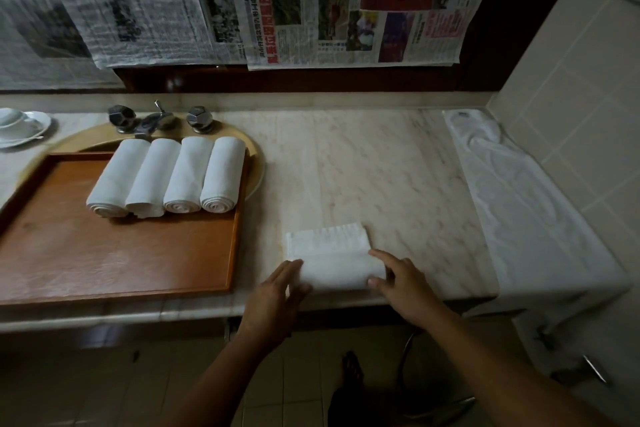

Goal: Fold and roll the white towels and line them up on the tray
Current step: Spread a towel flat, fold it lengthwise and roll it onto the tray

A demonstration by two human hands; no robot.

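Note:
A white towel (332, 255) lies on the marble counter near its front edge, rolled up at its near end with a flat part still stretching away from me. My left hand (277, 295) touches the roll's left end with straight fingers. My right hand (403, 282) rests on the roll's right end, fingers on top and thumb at the near side. To the left a wooden tray (114, 260) carries several rolled white towels (169, 177) side by side along its far edge.
Behind the tray sits a sink with a metal tap and two knobs (159, 120). A cup and saucer (19, 126) stand at the far left. A white cloth (519, 204) covers the counter's right end beside a tiled wall. Newspapers hang above.

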